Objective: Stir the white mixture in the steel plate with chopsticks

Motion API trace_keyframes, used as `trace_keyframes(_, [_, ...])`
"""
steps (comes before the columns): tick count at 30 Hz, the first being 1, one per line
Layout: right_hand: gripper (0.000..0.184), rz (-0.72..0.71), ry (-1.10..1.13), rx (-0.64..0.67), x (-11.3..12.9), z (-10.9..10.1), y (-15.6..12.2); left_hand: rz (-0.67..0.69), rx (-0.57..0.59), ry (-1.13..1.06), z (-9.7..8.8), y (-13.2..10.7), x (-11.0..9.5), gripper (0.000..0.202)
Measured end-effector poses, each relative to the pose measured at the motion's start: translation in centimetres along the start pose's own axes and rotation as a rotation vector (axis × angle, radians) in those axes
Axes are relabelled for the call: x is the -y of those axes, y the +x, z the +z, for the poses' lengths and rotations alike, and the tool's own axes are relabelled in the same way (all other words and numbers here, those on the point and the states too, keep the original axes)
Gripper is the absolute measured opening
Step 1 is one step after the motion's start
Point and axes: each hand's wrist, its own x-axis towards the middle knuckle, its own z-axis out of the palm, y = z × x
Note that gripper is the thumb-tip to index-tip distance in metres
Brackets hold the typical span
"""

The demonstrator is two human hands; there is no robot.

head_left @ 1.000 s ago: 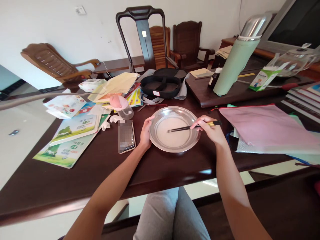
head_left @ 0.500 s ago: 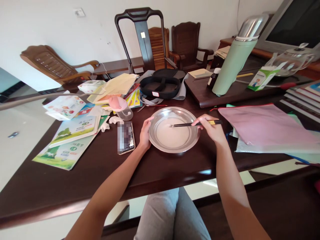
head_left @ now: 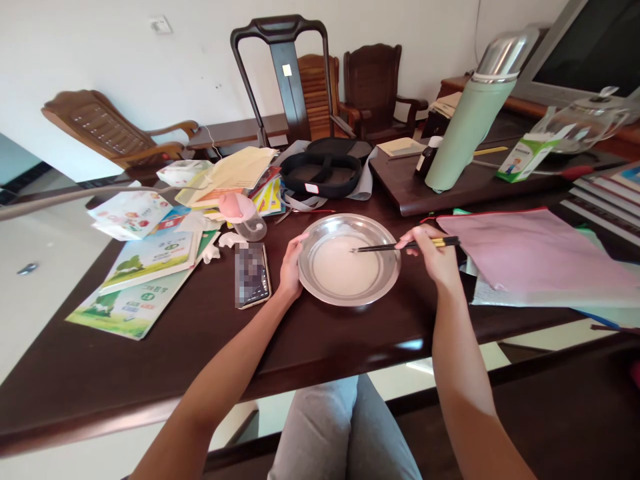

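A wide metal bowl (head_left: 306, 279) stands on the dark wooden table, with a whitish liquid (head_left: 340, 270) in its bottom. My left hand (head_left: 291, 265) grips the bowl's left rim, fingers along the outer side. In my right hand (head_left: 429, 252) is a pair of black chopsticks (head_left: 377, 248) with gold bands near the back ends. They lie nearly level over the right rim, and their tips reach the liquid near the middle of the bowl. Just left of my left hand lies a phone (head_left: 253, 275), its screen partly blurred out.
A pink-lidded cup (head_left: 245, 217) and crumpled tissues (head_left: 213, 253) sit beyond the phone, near booklets (head_left: 145, 263). Behind the bowl lies an open black case (head_left: 320, 175). A green thermos (head_left: 463, 127) stands on a raised board; a pink zip pouch (head_left: 540, 247) lies at right.
My right hand has moved right, drawing the chopsticks with it, so their tips sit farther right in the liquid. My left hand and the bowl stay in place.
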Motion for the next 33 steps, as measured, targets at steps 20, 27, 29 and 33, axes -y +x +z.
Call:
trace_keyframes(20, [0.064, 0.063, 0.084, 0.144, 0.2, 0.0, -0.3, -0.004, -0.001, 0.007, 0.0, 0.0, 0.1, 0.046])
trace_keyframes(27, [0.065, 0.018, 0.017, 0.060, 0.2, 0.0, -0.2, 0.001, 0.010, 0.021, 0.1, 0.1, 0.0, 0.047])
trace_keyframes(29, [0.065, 0.019, 0.069, -0.031, -0.1, -0.4, -0.2, -0.003, 0.005, 0.019, 0.0, 0.0, -0.1, 0.045])
trace_keyframes(33, [0.064, 0.057, 0.094, 0.130, 0.2, -0.2, -0.4, -0.013, -0.013, -0.001, 0.1, 0.0, -0.1, 0.042])
